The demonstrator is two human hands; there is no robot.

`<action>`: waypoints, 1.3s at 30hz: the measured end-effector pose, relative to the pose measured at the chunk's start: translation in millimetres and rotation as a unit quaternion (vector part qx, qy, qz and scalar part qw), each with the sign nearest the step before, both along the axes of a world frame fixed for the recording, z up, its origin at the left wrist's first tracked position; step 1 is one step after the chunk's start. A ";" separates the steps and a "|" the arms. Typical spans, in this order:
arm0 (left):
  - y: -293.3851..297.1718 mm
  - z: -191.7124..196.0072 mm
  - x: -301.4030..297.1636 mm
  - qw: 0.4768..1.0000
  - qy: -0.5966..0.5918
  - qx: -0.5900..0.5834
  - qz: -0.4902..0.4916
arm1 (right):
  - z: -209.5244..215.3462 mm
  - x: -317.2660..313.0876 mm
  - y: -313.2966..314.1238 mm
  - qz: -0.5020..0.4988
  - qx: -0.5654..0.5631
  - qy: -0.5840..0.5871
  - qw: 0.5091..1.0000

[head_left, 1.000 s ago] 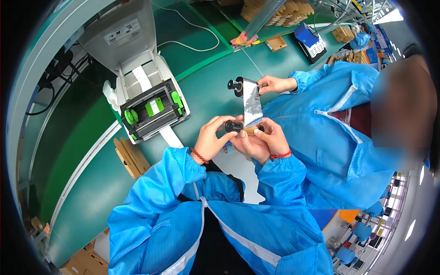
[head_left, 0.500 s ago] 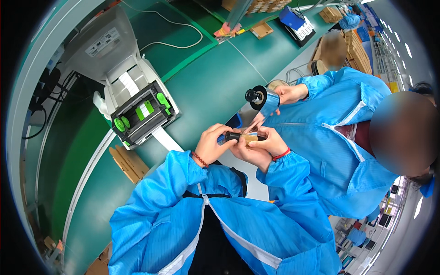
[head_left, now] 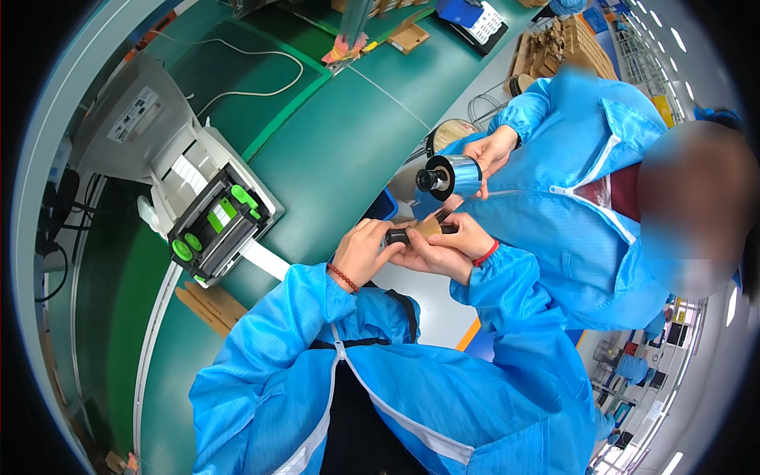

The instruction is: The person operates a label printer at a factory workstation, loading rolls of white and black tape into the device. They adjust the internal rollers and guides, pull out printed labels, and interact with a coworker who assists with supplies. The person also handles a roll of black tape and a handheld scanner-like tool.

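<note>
In front of my chest, my left hand (head_left: 362,252) closes on the black end of a spindle (head_left: 397,236). My right hand (head_left: 447,252) grips the same spindle's other side, fingers around its tan cardboard core (head_left: 428,229). A dark, shiny strip of ribbon film (head_left: 449,209) rises from the core toward a wide ribbon roll (head_left: 464,176) with a black hub. That roll is in the hand of a co-worker (head_left: 492,152) facing me from the right. My fingers hide part of the spindle.
A label printer (head_left: 214,214) with its lid raised and green knobs stands on the green bench (head_left: 328,150) at left. A paper strip (head_left: 265,260) runs out of it toward me. Flat cardboard (head_left: 210,307) lies nearby; a blue bin (head_left: 383,206) sits beyond my hands.
The bench and printer have shifted left and down in view. The film between roll and core has gone from a broad, clear sheet to a narrower dark strip. Both my hands keep their grip.
</note>
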State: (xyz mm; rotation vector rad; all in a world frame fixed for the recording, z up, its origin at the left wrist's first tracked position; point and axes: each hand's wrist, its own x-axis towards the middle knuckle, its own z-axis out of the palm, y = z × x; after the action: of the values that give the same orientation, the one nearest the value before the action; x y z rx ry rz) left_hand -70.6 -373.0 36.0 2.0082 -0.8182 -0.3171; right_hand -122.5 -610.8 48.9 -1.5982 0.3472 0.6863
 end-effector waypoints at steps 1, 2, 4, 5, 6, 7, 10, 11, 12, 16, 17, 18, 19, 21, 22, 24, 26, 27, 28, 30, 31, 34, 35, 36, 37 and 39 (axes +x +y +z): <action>-2.1 -3.3 -0.3 1.000 -0.008 0.001 0.002 | -4.9 0.1 -2.6 0.000 0.003 0.002 1.000; -4.1 -6.7 -0.3 1.000 -0.012 0.013 -0.008 | -9.1 0.3 -5.2 0.000 0.005 0.005 1.000; -10.0 -13.5 0.1 0.999 -0.019 0.038 -0.025 | -15.9 -1.3 -9.0 -0.009 0.022 -0.013 1.000; -13.9 -17.4 0.9 0.998 -0.026 0.041 -0.026 | -20.3 -1.4 -12.5 -0.016 0.009 -0.015 1.000; -17.1 -22.1 0.7 0.998 -0.033 0.045 -0.025 | -20.7 0.8 -13.2 -0.021 -0.004 -0.016 1.000; -20.0 -26.3 0.8 0.998 -0.039 0.049 -0.024 | -20.1 2.1 -12.7 -0.027 -0.017 -0.017 0.999; -28.6 -34.4 2.7 0.997 -0.048 0.054 -0.029 | -22.3 1.8 -15.3 -0.038 0.005 -0.064 0.997; -30.0 -41.0 1.4 0.994 -0.051 0.080 -0.055 | -26.3 1.5 -16.5 -0.032 0.000 -0.086 0.996; -29.4 -52.9 -1.4 0.990 -0.053 0.107 -0.079 | -32.7 0.7 -14.3 0.039 -0.073 -0.112 0.990; -17.4 -70.1 -22.6 0.986 -0.050 0.132 -0.088 | -50.7 -7.5 -6.9 0.080 -0.029 -0.079 0.993; -14.1 -71.2 -25.0 0.986 -0.050 0.135 -0.078 | -47.3 -7.1 -7.6 0.067 -0.001 -0.081 0.994; -12.0 -61.4 -20.8 0.989 -0.043 0.118 -0.077 | -38.7 -8.8 -3.7 0.053 0.027 -0.079 0.995; -8.9 -58.1 -17.0 0.991 -0.048 0.106 -0.070 | -32.4 -8.1 1.0 0.052 0.020 -0.080 0.995; 0.8 -52.3 -11.0 0.993 -0.061 0.083 -0.054 | -24.4 -7.2 12.5 0.052 0.005 -0.085 0.995; 5.8 -47.4 -9.7 0.995 -0.049 0.070 -0.043 | -29.0 -8.8 16.6 0.038 0.031 -0.087 0.995; 12.8 -35.7 -9.8 0.995 -0.051 0.078 -0.038 | -28.0 -10.0 24.5 0.043 0.003 -0.146 0.988; 21.8 -28.0 -11.1 0.995 -0.050 0.078 -0.029 | -21.5 -14.0 35.7 0.015 0.014 -0.109 0.994; 26.1 -25.9 -13.0 0.996 -0.047 0.073 -0.025 | -21.0 -13.7 38.7 0.027 0.011 -0.113 0.993; 30.7 -23.7 -15.1 0.997 -0.043 0.067 -0.021 | -20.4 -13.5 41.7 0.039 0.008 -0.117 0.992; 39.7 -19.7 -18.3 0.996 -0.049 0.070 -0.026 | -21.3 -13.4 47.8 0.069 0.000 -0.150 0.986; 43.3 -18.5 -19.8 0.996 -0.052 0.071 -0.029 | -21.1 -13.2 50.7 0.101 -0.020 -0.166 0.981; 56.0 -18.3 -26.0 0.994 -0.082 0.063 -0.034 | -23.0 -9.3 69.3 0.183 -0.061 -0.226 0.955; 58.5 -20.9 -28.4 0.993 -0.080 0.074 -0.048 | -20.7 -8.5 74.7 0.212 -0.096 -0.246 0.941; 64.4 -27.1 -31.6 0.991 -0.075 0.095 -0.054 | -19.7 -4.8 85.3 0.247 -0.122 -0.268 0.923; 70.3 -30.0 -34.3 0.989 -0.070 0.116 -0.058 | -20.9 -2.1 96.4 0.280 -0.145 -0.291 0.903; 80.6 -28.3 -38.6 0.987 -0.048 0.145 -0.052 | -32.1 -1.4 117.4 0.323 -0.213 -0.347 0.854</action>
State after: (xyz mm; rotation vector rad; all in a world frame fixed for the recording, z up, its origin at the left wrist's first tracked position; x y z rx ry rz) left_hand -109.3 -292.4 7.7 2.2685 -0.9854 -0.4220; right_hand -123.9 -493.5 16.7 -2.2947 -0.6534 0.4814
